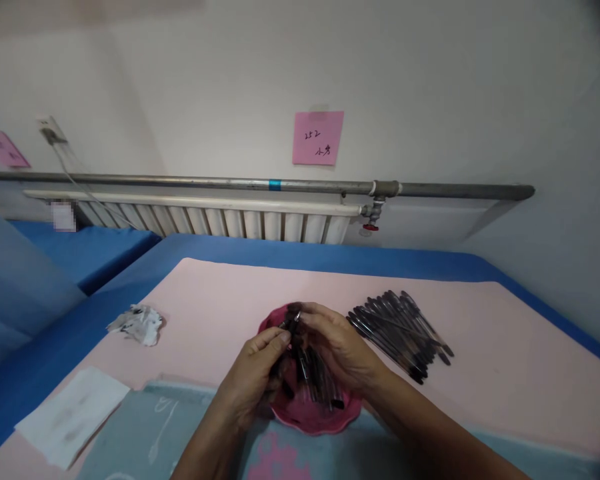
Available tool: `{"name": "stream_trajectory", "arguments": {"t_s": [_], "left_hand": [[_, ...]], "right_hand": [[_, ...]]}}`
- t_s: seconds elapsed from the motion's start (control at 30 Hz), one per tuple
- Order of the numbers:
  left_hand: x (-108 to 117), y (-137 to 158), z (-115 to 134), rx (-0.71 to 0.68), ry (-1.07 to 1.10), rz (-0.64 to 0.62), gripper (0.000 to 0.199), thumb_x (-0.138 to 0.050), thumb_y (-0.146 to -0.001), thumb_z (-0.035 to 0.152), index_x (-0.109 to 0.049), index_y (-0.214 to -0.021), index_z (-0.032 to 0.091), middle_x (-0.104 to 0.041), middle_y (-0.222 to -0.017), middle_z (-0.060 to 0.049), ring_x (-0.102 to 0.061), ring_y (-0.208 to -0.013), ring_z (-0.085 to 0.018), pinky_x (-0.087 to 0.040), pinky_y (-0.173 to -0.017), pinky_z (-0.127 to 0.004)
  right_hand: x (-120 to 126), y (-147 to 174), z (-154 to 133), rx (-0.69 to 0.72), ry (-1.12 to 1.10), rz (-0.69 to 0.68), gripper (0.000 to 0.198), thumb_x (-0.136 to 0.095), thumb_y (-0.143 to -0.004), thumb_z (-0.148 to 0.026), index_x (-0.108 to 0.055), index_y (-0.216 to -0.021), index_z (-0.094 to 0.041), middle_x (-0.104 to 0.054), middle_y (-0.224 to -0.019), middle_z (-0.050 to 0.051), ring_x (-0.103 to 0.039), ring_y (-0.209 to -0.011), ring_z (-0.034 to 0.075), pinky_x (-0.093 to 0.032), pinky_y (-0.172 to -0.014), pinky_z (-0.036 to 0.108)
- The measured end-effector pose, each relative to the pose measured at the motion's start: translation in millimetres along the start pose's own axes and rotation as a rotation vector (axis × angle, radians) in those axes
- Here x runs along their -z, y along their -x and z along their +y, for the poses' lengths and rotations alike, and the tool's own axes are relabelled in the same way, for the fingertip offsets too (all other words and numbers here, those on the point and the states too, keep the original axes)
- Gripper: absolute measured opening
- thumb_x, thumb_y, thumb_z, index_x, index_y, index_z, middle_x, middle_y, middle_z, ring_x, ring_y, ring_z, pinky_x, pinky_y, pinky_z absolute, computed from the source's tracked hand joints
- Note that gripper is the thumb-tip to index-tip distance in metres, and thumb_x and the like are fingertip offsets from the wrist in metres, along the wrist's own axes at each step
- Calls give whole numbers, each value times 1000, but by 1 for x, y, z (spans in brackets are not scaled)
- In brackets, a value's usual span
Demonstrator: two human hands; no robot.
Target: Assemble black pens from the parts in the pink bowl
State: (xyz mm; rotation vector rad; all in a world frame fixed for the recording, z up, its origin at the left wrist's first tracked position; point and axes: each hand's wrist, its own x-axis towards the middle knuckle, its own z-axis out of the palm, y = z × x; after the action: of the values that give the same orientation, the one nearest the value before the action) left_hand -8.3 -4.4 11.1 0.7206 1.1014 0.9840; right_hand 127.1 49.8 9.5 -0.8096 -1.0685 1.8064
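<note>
Over a pink scalloped bowl (314,427), my two hands meet around a dark pen (295,325) with a silvery tip. My left hand (250,367) pinches the pen's dark body between thumb and fingers. At the tip end, the fingers of my right hand (344,343) curl round it; their far side is hidden, and the fingertips look stained black. Several clear and black pen parts (316,380) lie in the bowl beneath my hands. To the right of the bowl, a heap of clear-barrelled black pens (397,333) rests on the pink sheet.
A pink sheet (505,373) covers the blue-edged table (320,257). Crumpled stained tissue (139,325) and a folded white paper (73,417) lie left. Grey-green cloth (145,433) sits along the near edge. A radiator (270,223) and pipe (205,182) run along the wall.
</note>
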Motion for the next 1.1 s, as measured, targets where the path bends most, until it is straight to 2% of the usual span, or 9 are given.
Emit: {"name": "stream_trajectory", "arguments": {"t_s": [0.17,0.33,0.43,0.57,0.7,0.87,0.97,1.1], "left_hand": [[-2,0,1,-11,-9,10,35,-61,-72,52,-47,-74,20,-39,-47,10,-18,-32,-1,-6,-34,-17],[-1,0,1,-11,-3,14,33,-59,-75,51,-46,-74,20,-39,-48,9,-17,-33,-1,-6,-34,-17],[1,0,0,-16,0,-1,32,-58,-76,50,-47,-74,20,-38,-47,9,-16,-32,-1,-6,-33,-17],[2,-1,-1,-13,-1,-2,32,-57,-76,51,-47,-74,21,-38,-48,9,-16,-33,-1,-6,-33,-17],[2,-1,0,0,-21,0,32,-57,-77,50,-46,-74,21,-39,-48,9,-16,-32,-1,-6,-33,-17],[1,-2,1,-4,-39,9,33,-56,-76,52,-46,-74,21,-39,-48,9,-17,-33,-1,-6,-33,-17],[2,-3,-1,-3,-44,1,34,-57,-75,52,-46,-75,21,-39,-48,9,-16,-33,-1,-6,-33,-17],[3,-3,-3,-4,-39,2,34,-58,-74,53,-47,-75,21,-38,-47,9,-16,-33,-1,-6,-34,-17]], "right_hand": [[-3,1,0,-36,-61,71,20,-77,-59,-27,-66,-72,-17,-64,-67,-1,-55,-62,12,-44,-66,28],[-1,1,1,-29,-65,14,19,-73,-62,-25,-68,-79,-16,-65,-75,1,-54,-65,12,-43,-64,26],[1,0,3,-16,-39,60,16,-74,-61,-24,-67,-74,-17,-62,-67,-2,-50,-57,9,-41,-62,25],[1,-1,3,-22,-32,27,20,-74,-61,-25,-67,-78,-17,-65,-73,0,-55,-65,12,-42,-64,27],[1,-1,4,-24,-27,70,18,-75,-60,-25,-66,-73,-17,-63,-67,-1,-53,-60,11,-42,-63,27],[1,-1,5,-42,-63,48,20,-75,-60,-23,-67,-77,-16,-65,-73,0,-55,-65,11,-41,-64,25],[2,-1,6,-31,-50,72,18,-76,-60,-23,-66,-73,-16,-63,-66,-2,-53,-60,10,-41,-63,25],[4,-2,7,-35,-44,39,20,-76,-60,-24,-68,-78,-17,-65,-73,-1,-54,-63,11,-41,-63,26]]}}
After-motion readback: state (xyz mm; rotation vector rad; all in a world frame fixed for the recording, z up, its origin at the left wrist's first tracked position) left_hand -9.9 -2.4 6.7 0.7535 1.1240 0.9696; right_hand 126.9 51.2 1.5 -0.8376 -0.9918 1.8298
